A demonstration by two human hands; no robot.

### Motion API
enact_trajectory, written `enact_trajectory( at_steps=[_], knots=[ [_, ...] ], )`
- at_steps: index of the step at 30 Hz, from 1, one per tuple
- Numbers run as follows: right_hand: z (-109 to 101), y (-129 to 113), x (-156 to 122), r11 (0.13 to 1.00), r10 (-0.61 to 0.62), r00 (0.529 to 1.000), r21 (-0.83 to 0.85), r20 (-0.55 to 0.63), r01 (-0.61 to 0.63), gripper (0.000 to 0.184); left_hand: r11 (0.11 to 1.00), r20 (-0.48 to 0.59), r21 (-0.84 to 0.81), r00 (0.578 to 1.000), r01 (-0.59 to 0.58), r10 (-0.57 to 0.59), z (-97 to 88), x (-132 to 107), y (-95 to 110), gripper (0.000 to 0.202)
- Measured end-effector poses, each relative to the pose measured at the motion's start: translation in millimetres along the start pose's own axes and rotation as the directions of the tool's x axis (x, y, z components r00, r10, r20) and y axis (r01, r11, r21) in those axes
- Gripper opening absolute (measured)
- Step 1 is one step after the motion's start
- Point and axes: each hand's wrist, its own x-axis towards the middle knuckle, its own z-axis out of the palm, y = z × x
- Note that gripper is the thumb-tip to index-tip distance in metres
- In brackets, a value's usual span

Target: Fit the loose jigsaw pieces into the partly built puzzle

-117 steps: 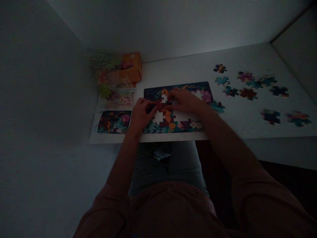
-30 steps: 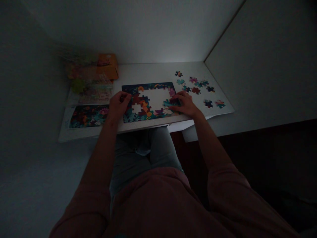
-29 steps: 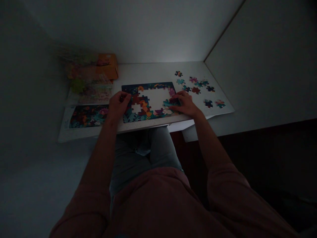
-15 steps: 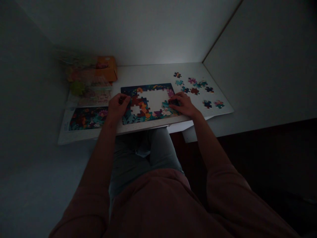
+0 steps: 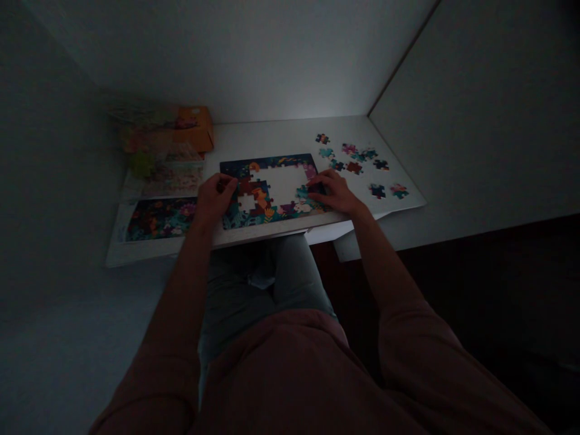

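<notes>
Over the last few seconds the right hand (image 5: 334,192) went from the brown area to the puzzle's right side; the teal piece (image 5: 302,192), then lying off the puzzle (image 5: 272,162) by the right forearm, was now on it, just left of the right fingertips. That edge looked nearly closed, though full seating was unclear. Right thumb and forefinger stood apart at the piece; couldn't tell if gripping or only touching. Left hand (image 5: 216,196) had backed off to the puzzle's left edge, thumb and forefinger nearly together; couldn't tell if they held anything. Puzzle lay flat between the hands, big gap in the middle, small one just right of the left hand. Loose pieces (image 5: 354,168) lay beyond and right of the right hand.
</notes>
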Motion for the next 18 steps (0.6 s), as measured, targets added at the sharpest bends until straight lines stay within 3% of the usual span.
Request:
enact_trajectory(
  at_steps=[3,9,13,18],
  knots=[
    [0.1,-0.5,0.3,0.999,-0.043,0.999,0.007,-0.007,0.043,0.042,1.0,0.0,-0.001,1.0,-0.01,0.01,-0.4,-0.2,-1.2,0.013],
    [3.9,3.5,2.7,0.999,-0.014,1.0,-0.039,0.008,0.015,0.038,1.0,-0.007,-0.006,1.0,-0.012,0.012,0.4,1.3,-3.7,0.015],
    [8.5,8.4,2.3,0.997,-0.078,0.996,-0.016,-0.051,0.077,0.033,1.0,-0.01,-0.015,1.0,-0.014,0.014,0.7,0.9,-4.2,0.015],
    [12.3,8.1,-1.6,0.997,-0.054,0.996,-0.053,-0.077,0.05,0.026,1.0,-0.012,0.008,1.0,0.011,-0.011,0.3,0.1,-1.0,0.017]
  ],
)
